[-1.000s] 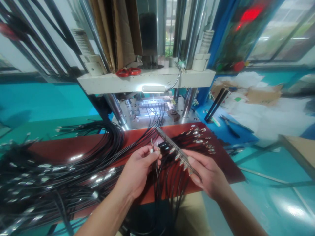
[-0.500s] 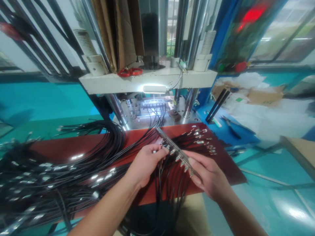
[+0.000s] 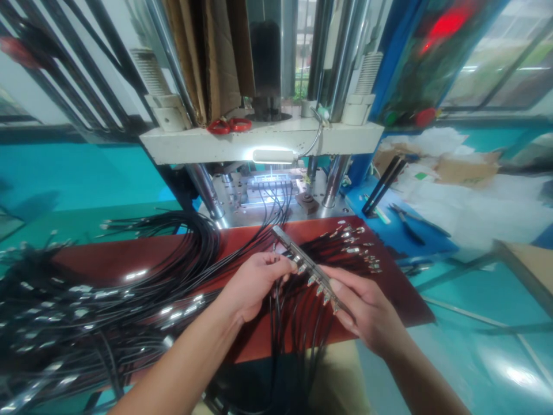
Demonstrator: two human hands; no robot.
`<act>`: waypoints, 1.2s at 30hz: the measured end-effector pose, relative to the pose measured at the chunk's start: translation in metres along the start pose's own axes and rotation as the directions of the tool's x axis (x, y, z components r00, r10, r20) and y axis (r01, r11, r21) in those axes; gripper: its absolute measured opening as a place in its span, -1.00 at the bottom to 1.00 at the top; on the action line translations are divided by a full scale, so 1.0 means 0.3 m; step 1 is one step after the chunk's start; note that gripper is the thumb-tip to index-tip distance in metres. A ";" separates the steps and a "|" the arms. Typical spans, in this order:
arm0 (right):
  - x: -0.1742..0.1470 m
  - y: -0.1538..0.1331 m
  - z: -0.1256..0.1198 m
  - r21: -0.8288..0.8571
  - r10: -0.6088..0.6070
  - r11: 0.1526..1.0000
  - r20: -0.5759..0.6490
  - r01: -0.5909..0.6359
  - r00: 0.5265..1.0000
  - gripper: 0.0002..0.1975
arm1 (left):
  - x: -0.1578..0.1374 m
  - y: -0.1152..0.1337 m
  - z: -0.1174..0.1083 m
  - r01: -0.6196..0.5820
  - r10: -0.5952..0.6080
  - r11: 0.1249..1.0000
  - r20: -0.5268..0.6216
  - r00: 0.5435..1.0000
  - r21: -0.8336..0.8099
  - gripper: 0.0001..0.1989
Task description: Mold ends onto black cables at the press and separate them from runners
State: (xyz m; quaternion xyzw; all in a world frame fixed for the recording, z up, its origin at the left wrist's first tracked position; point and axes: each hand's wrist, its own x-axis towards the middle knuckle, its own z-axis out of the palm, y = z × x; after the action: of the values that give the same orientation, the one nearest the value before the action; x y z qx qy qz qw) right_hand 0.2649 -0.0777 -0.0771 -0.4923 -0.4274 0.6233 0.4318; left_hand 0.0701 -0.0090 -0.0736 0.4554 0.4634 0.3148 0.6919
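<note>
My right hand (image 3: 367, 302) grips the lower right end of a slim metal bar (image 3: 317, 271), held at a slant above the red-brown board. Several small metal cable connectors (image 3: 311, 280) sit in a row along the bar's near side, and their black cables (image 3: 298, 328) hang down toward my lap. My left hand (image 3: 259, 279) is closed, thumb and forefinger pinching a cable connector (image 3: 296, 262) at the bar's upper half. The fingertips partly hide that connector, so how far it sits in the bar cannot be seen.
A press with a lit lower plate (image 3: 270, 199) stands ahead, cables running out of it. Large bundles of black cables (image 3: 185, 248) cover the left of the board (image 3: 401, 300). Red-handled scissors (image 3: 228, 125) lie on the press's crossbeam. Pliers (image 3: 408, 225) rest on a blue surface at right.
My left thumb and forefinger have shifted slightly along the bar, closer to its connectors. The bar and my right hand are almost where they were.
</note>
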 end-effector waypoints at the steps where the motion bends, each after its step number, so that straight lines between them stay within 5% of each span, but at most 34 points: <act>1: -0.001 -0.003 0.001 -0.016 -0.009 1.000 0.005 0.009 1.000 -0.58 | 0.002 0.001 0.000 0.003 -0.003 1.000 0.005 1.000 -0.014 -0.86; 7: 0.001 -0.008 0.011 -0.049 0.005 0.999 0.005 -0.005 1.000 -0.57 | -0.006 -0.002 -0.005 -0.004 0.005 1.000 0.026 1.000 -0.025 -0.82; 14: 0.006 0.019 0.006 0.024 0.059 0.998 -0.132 -0.056 0.989 -0.49 | -0.086 0.001 -0.011 -0.174 0.201 0.977 -0.247 0.948 0.127 -0.77; 20: 0.009 0.014 0.003 0.076 0.080 0.995 -0.117 -0.071 0.990 -0.48 | -0.170 0.020 -0.029 -0.091 0.078 0.966 -0.063 0.995 -0.243 -0.83; 25: 0.010 0.016 -0.003 0.076 0.060 0.996 -0.065 -0.055 0.996 -0.52 | -0.163 0.017 -0.055 0.030 -0.076 0.872 -0.074 0.994 -0.489 -0.83; 36: 0.009 -0.002 0.001 0.044 0.006 0.999 -0.152 0.001 0.988 -0.43 | -0.086 0.046 -0.054 0.005 -0.029 0.956 -0.077 0.997 -0.293 -0.81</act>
State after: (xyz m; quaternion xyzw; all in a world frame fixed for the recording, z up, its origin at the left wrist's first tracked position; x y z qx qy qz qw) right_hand 0.2642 -0.0749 -0.0771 -0.5292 -0.3786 0.5939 0.4732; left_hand 0.0453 -0.0204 -0.0541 0.3309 0.4431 0.3921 0.7351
